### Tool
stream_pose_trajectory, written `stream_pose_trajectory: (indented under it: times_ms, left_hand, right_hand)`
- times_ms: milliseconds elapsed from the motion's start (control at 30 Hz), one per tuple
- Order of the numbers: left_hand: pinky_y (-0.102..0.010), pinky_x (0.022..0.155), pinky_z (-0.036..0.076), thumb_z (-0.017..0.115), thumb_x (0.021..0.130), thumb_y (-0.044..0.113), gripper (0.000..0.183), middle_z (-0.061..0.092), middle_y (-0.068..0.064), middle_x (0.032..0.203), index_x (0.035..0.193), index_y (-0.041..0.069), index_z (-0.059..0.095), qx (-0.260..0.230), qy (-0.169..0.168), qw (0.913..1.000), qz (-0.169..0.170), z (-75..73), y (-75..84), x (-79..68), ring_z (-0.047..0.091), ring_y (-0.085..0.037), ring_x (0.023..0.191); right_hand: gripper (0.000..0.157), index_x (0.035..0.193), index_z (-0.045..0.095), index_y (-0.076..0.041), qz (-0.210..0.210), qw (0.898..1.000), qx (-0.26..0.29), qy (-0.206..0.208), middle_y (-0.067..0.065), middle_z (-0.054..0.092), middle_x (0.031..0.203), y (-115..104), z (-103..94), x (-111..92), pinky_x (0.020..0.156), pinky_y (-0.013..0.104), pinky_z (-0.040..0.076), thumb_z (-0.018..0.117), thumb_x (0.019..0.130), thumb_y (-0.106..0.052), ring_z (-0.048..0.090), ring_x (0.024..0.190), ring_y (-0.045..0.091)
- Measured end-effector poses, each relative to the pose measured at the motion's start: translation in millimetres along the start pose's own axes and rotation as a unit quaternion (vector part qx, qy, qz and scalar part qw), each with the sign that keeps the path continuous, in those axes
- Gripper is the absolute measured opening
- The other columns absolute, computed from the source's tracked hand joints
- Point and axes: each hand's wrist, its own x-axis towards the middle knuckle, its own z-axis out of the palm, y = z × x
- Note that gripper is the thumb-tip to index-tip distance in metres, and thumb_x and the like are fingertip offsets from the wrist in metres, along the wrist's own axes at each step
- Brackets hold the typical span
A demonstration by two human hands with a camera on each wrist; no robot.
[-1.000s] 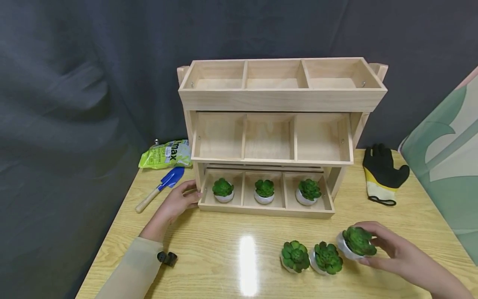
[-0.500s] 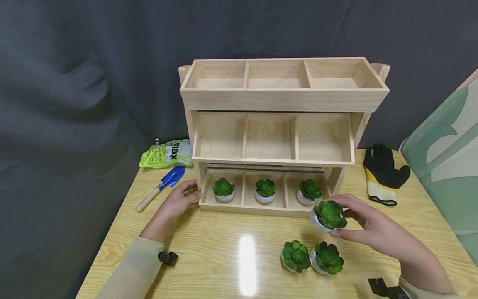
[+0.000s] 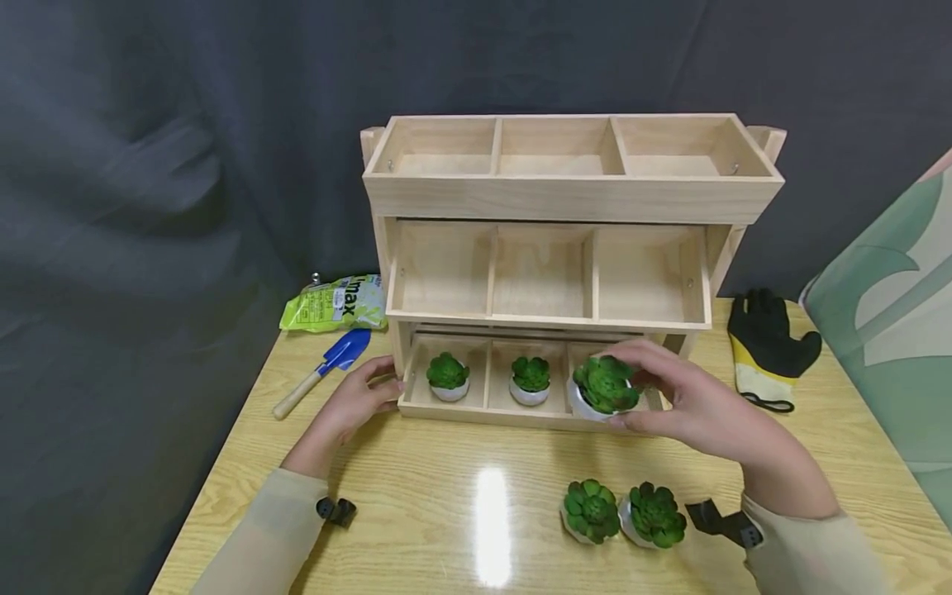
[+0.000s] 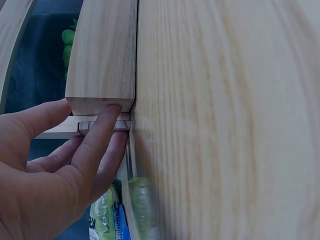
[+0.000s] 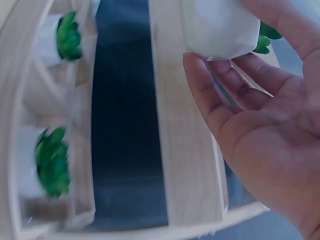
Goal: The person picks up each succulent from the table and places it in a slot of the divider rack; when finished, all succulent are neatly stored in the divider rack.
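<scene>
My right hand (image 3: 692, 401) grips a white pot (image 5: 222, 27) with a green succulent (image 3: 606, 384), raised in front of the right end of the wooden three-tier shelf (image 3: 568, 200). In the head view this plant and hand hide the potted succulent in the bottom right compartment. Potted succulents stand in the bottom left (image 3: 449, 373) and bottom middle (image 3: 530, 378) compartments. At the bottom tray's left end, the fingertips of my left hand (image 3: 364, 395) touch the wood. The left wrist view has its thumb and index finger (image 4: 107, 117) against a block's end.
Two more potted succulents (image 3: 590, 511) (image 3: 653, 514) stand close together on the table (image 3: 416, 504). A blue trowel (image 3: 323, 372) and a green bag (image 3: 335, 304) lie left of the shelf. A black and yellow glove (image 3: 769, 347) lies on the right.
My right hand has carried the potted succulent from the table's right side, leftward and away from me, to the bottom right compartment. The left hand keeps its place at the shelf.
</scene>
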Motion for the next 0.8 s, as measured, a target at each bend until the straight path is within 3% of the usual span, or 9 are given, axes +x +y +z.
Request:
stream_pose_trajectory:
  times_ms: [267,400,667,800]
  left_hand:
    - [-0.048,0.109,0.061,0.062,0.109,0.013,0.063,0.037,-0.025,0.168,0.166,0.005,0.035,-0.007,-0.003,1.0000,0.005,0.3,1.0,-0.6,0.051,-0.048,0.149]
    - [-0.047,0.109,0.061,0.062,0.109,0.013,0.063,0.037,-0.024,0.169,0.165,0.006,0.036,-0.005,-0.001,1.0000,-0.001,0.5,1.1,-0.5,0.052,-0.047,0.148]
    - [-0.047,0.108,0.062,0.062,0.109,0.012,0.061,0.038,-0.023,0.169,0.165,0.007,0.037,-0.005,0.006,1.0000,-0.004,0.6,0.7,-1.2,0.052,-0.047,0.148]
    - [-0.048,0.109,0.061,0.062,0.109,0.013,0.061,0.038,-0.022,0.169,0.165,0.008,0.037,-0.004,0.005,1.0000,-0.007,1.1,2.3,-1.4,0.051,-0.046,0.150]
  right_hand:
    - [0.062,0.148,0.057,-0.017,0.003,1.000,0.010,-0.008,0.003,0.061,0.137,-26.0,1.7,48.3,0.093,0.024,0.063,0.085,0.092,-0.010,0.070,0.115,0.010]
    - [0.061,0.148,0.057,-0.014,0.017,1.000,0.015,-0.012,0.005,0.060,0.139,-37.7,3.6,72.4,0.099,0.034,0.064,0.084,0.093,-0.011,0.071,0.120,0.021]
    - [0.061,0.146,0.059,-0.009,-0.002,1.000,0.006,0.013,0.007,0.059,0.142,-50.9,5.9,115.9,0.111,0.041,0.057,0.085,0.091,-0.007,0.063,0.126,0.026]
    - [0.061,0.147,0.058,-0.009,0.015,0.999,0.017,0.028,0.008,0.058,0.141,-55.2,7.3,133.4,0.114,0.049,0.055,0.085,0.092,-0.011,0.063,0.128,0.029]
